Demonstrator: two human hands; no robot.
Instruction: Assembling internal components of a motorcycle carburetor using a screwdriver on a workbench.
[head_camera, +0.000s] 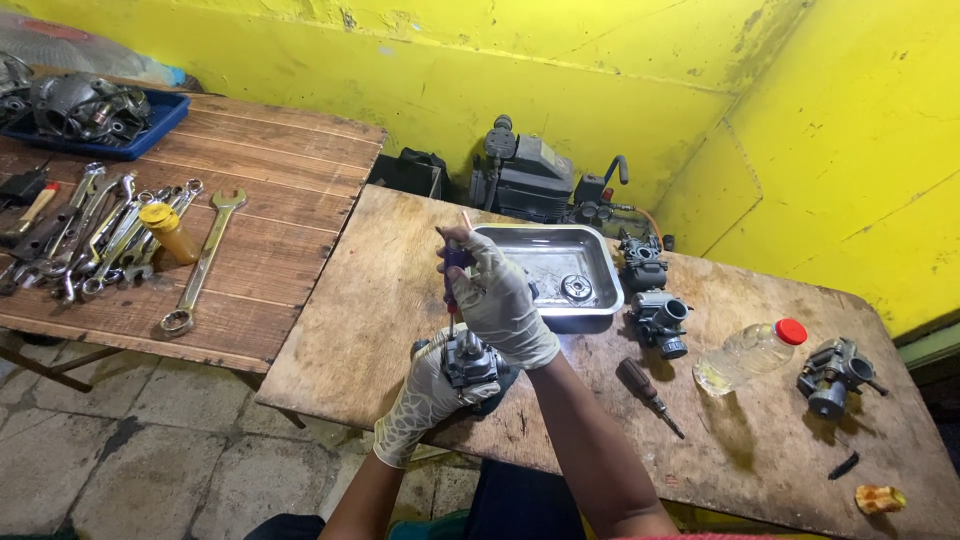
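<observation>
My left hand (425, 395), in a pale patterned glove, grips a grey metal carburetor (468, 362) against the wooden bench (380, 300). My right hand (497, 295), also gloved, is closed around a screwdriver (453, 285) with a dark blue and red handle. The screwdriver stands upright with its tip down in the top of the carburetor. Just behind my right hand lies a shiny steel tray (600, 268) with a small round metal part (576, 288) inside it.
Two carburetors (655, 295) stand right of the tray, a third (835, 375) farther right. A dark-handled screwdriver (645, 392), a clear red-capped bottle (750, 352) and a small engine (530, 180) are here too. The left table holds several wrenches (110, 235), a yellow bottle (170, 232) and a blue tray (165, 115).
</observation>
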